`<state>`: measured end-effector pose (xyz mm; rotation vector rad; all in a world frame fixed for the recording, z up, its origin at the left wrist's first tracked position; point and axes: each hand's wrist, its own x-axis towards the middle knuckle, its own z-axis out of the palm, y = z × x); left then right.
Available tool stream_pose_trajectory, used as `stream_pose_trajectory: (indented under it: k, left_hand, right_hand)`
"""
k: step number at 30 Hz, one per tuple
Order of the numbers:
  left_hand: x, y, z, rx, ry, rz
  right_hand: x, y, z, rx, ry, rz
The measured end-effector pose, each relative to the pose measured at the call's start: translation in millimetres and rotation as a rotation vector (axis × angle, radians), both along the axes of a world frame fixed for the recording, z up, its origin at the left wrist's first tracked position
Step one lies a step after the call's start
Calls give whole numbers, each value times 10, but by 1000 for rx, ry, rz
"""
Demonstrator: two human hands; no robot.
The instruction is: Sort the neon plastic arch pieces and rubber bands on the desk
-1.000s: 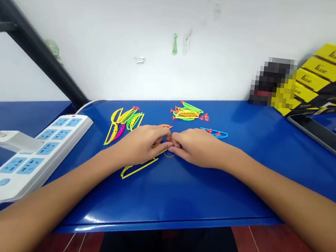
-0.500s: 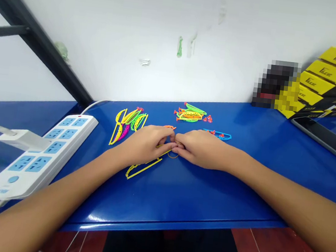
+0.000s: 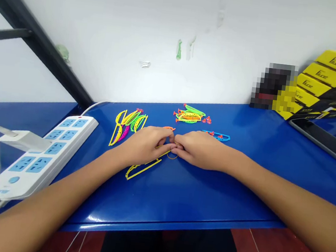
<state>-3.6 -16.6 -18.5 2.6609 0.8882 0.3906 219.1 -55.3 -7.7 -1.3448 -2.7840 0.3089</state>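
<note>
My left hand (image 3: 150, 143) is closed, thumb and fingers pinched on a thin yellow plastic strip (image 3: 165, 153), which looks like part of a toy bow. Meeting it at the fingertips is my right hand (image 3: 200, 149), also closed in a pinch. A tan rubber band (image 3: 172, 157) loops down from the right fingertips; the fingers cover its other end. Just below my left hand lies a yellow toy bow (image 3: 144, 170), partly hidden by that hand. Behind the knuckles an orange piece (image 3: 169, 128) peeks out.
Several colored toy bows (image 3: 130, 121) lie at left, with another pile (image 3: 190, 114) at the back. A blue bow (image 3: 219, 136) with red tips sits right. A power strip (image 3: 47, 148), a phone (image 3: 325, 140) and stacked yellow boxes (image 3: 328, 79) flank the blue table (image 3: 183, 200).
The view has shifted very slightly. Both hands keep the same pinched pose at the same place, and the objects on the table stay where they were.
</note>
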Motion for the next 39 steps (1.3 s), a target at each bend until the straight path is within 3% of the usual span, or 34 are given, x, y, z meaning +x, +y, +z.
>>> stream_pose_trajectory:
  k: [29,39]
  left_hand:
    - [1,2,-5,-18,-10,3]
    - [10,-34,30,18,82,27]
  right_hand:
    - [-5,-20,21,-18,-13,-16]
    - [-11,-20,12,-5,-46,-20]
